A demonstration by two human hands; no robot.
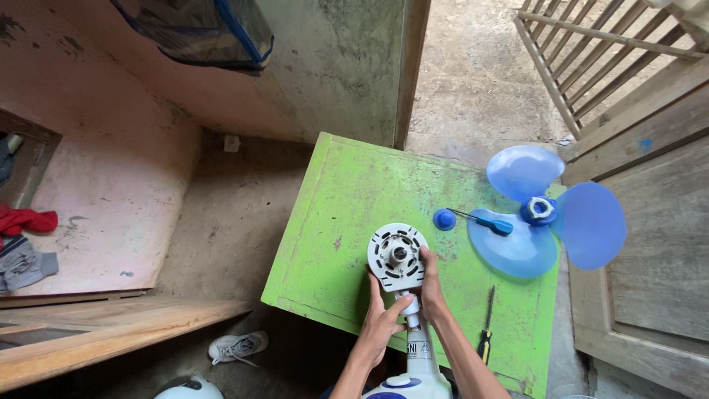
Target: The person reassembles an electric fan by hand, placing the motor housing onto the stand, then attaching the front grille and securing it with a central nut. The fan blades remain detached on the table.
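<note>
The fan motor head [397, 256], white and round with dark slots, sits on top of its white stand [419, 353] at the near edge of the green table [347, 192], and I hold it with both hands so it does not tip or turn. My left hand [384, 316] is wrapped around the neck just under the head, fingers closed on it. My right hand [430, 284] is pressed against the right side of the head, fingers curled around its rim. The little shaft in the middle points up at me, bare, with no blade on it. The blue fan blade [543, 214] lies flat on the far right part of the table, well away, so it is out of my way. A small blue round cap [444, 219] lies near it, and a blue-handled screwdriver [487, 221] rests partly on the blade. Another thin tool with a yellow and black handle [487, 329] lies just right of my right arm (close enough to grab). A white shoe [238, 346] sits on the floor below.
</note>
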